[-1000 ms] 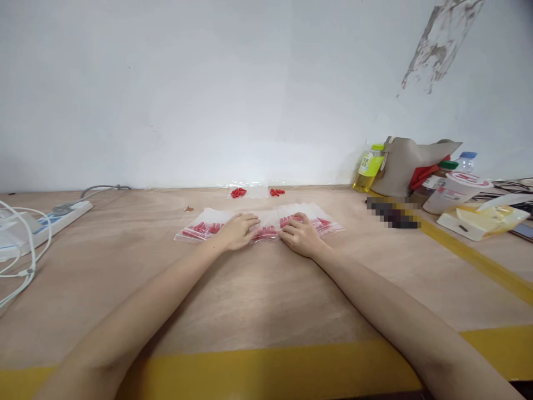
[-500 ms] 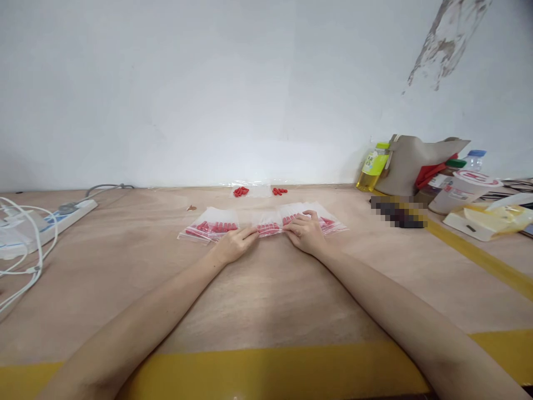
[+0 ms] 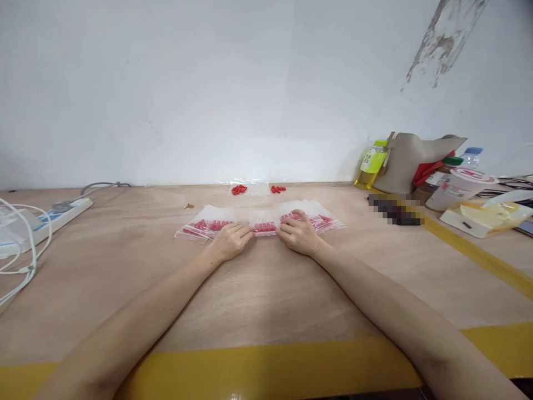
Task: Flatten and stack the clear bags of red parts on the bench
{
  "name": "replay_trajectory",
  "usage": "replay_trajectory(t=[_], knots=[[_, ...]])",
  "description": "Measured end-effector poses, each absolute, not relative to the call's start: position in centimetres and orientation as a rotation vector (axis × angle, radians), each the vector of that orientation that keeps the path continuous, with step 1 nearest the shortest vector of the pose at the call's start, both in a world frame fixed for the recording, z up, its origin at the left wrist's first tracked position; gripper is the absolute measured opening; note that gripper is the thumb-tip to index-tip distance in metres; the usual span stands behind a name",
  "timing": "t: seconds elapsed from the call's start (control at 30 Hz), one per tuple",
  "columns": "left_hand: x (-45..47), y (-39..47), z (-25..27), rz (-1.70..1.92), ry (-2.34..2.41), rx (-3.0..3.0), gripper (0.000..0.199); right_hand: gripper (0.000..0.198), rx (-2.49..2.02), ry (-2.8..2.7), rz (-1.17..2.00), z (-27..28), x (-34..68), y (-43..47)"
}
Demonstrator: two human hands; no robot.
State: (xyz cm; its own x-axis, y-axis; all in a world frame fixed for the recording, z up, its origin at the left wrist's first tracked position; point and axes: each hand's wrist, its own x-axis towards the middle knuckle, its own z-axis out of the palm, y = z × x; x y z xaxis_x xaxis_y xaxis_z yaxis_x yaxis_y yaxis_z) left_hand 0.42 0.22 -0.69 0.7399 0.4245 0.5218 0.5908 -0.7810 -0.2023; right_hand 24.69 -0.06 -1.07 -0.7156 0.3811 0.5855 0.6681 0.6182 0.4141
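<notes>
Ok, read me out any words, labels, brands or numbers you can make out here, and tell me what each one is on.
No text here can be read.
Yellow-green bottle: label print too small and blurred.
White cup: red mark on its lid and a side label, both blurred.
Power strip: blue marking, not readable.
Clear bags of red pieces by the left hand and right hand: no print visible.
Dark object: pixelated.

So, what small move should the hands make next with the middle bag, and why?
Probably lift the middle bag clear of the row. The left hand and right hand both pinch its near edge, and it lies flat on the table between the left bags and right bags.
</notes>
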Motion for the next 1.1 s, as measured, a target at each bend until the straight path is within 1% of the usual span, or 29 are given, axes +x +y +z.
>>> replay_trajectory(t=[0.2, 0.3, 0.43, 0.63, 0.9, 1.1], knots=[[0.0, 0.3, -0.5, -0.657, -0.783, -2.597, 0.025, 0.037, -0.859, -2.385, -0.849, -1.0, 24.8, -0.2], [0.3, 0.2, -0.5, -0.742, -0.752, -2.584, 0.023, 0.033, -0.9, -2.341, -0.827, -1.1, 24.7, -0.3], [1.8, 0.1, -0.5, -0.824, -0.649, -2.5, 0.02, 0.028, -0.857, -2.286, -0.789, -1.1, 23.6, -0.6], [3.2, 0.1, -0.4, -0.892, -0.434, -2.31, 0.015, 0.025, -0.765, -2.182, -0.842, -0.9, 22.0, -1.0], [2.6, 0.1, -0.1, -0.82, -0.325, -2.234, 0.013, 0.026, -0.718, -2.186, -1.017, -0.9, 22.8, -1.3], [1.6, 0.0, 0.2, -0.796, -0.325, -2.235, 0.016, 0.027, -0.711, -2.134, -0.955, -0.9, 23.3, -1.3]])
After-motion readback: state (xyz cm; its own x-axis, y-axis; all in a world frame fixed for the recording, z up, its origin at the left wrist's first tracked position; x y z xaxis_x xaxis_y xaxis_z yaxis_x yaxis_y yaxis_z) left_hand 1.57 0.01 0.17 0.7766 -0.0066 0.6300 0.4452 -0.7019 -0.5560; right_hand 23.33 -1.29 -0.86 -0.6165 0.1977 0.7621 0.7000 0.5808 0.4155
